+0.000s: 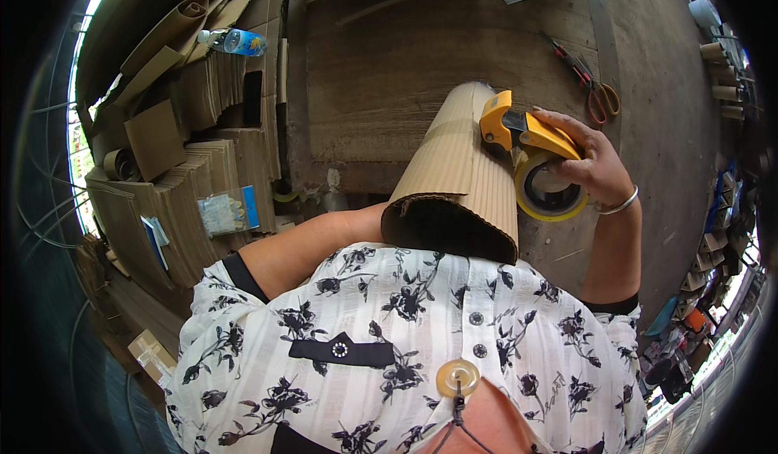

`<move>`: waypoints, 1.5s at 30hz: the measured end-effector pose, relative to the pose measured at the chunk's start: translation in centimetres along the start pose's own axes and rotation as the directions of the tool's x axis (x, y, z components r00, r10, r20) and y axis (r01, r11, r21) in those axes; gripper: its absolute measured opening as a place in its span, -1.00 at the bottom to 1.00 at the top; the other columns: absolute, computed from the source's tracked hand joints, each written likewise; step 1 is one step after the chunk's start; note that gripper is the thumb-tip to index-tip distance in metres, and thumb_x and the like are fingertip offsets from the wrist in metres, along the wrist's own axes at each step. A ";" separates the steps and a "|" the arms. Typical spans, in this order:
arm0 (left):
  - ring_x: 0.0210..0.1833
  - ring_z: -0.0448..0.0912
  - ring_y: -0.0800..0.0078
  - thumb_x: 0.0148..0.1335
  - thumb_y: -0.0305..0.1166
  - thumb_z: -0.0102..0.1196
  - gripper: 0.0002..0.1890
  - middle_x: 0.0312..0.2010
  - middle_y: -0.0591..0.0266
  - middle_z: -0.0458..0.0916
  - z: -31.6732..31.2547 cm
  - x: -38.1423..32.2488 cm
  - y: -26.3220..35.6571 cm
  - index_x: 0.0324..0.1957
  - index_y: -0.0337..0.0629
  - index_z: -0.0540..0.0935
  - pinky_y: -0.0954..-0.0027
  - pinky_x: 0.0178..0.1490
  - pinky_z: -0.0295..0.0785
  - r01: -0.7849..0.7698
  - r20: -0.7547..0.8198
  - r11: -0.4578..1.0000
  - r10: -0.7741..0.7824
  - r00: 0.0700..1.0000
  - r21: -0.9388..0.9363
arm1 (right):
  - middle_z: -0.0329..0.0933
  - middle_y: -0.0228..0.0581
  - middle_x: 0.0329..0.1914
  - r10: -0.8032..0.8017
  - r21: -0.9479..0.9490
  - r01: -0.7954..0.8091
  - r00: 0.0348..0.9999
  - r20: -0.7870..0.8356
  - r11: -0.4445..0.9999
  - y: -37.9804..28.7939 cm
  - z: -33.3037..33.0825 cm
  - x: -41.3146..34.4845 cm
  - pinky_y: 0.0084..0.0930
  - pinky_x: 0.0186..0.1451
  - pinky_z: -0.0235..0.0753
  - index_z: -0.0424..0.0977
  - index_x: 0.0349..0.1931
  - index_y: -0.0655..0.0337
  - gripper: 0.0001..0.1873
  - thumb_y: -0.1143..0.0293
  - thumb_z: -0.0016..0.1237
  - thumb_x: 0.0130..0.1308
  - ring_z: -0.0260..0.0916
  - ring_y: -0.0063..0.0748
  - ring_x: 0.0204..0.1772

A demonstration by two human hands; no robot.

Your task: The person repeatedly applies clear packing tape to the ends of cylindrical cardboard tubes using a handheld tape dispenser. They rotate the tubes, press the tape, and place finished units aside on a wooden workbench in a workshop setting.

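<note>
In front of my chest a sheet of corrugated cardboard [447,144] is rolled into a tube, its open end towards me and its edges overlapping along the top. My right hand [586,156] grips a yellow handheld tape dispenser [547,135] from the right. A roll of clear tape [550,193] sits in it. The dispenser's front end is at the tube's right side, close to the overlapped edge; whether it touches cannot be told. My left forearm [316,238] reaches to the tube's left side, where the tube hides my left hand.
Red-handled scissors [602,101] and a box cutter [571,62] lie on the wooden table [377,77]. On the left are stacked cardboard sheets [213,168], a plastic bottle [237,42], a dark phone-like object [253,98] and a clear plastic packet [228,211]. Shelved items line the far right.
</note>
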State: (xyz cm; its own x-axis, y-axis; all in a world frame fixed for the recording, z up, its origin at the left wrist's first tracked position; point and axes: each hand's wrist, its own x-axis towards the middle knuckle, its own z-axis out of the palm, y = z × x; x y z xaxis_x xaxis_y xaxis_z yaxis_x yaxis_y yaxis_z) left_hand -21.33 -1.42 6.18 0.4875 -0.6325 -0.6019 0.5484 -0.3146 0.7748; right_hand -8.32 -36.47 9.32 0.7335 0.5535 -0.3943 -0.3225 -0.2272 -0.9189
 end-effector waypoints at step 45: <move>0.12 0.60 0.20 0.14 -0.39 0.31 -0.34 0.30 0.20 0.52 -0.5 -1.9 16.1 0.36 0.02 0.53 0.31 0.10 0.62 -0.096 0.090 -0.009 0.461 0.883 0.995 | 0.70 -0.20 0.14 0.018 -0.535 0.321 0.846 0.534 0.781 -5.8 -0.7 14.9 -0.45 0.24 0.57 0.56 0.31 0.05 -0.28 0.31 0.33 0.01 0.65 -0.32 0.08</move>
State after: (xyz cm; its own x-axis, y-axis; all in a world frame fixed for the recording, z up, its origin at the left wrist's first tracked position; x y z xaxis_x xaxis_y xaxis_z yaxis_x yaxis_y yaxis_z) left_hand -13.10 -4.97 19.70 0.6221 -0.7670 -0.1571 -0.7284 -0.6406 0.2431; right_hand 4.88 -27.49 8.75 0.2952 0.8915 -0.3436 0.3038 -0.4286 -0.8509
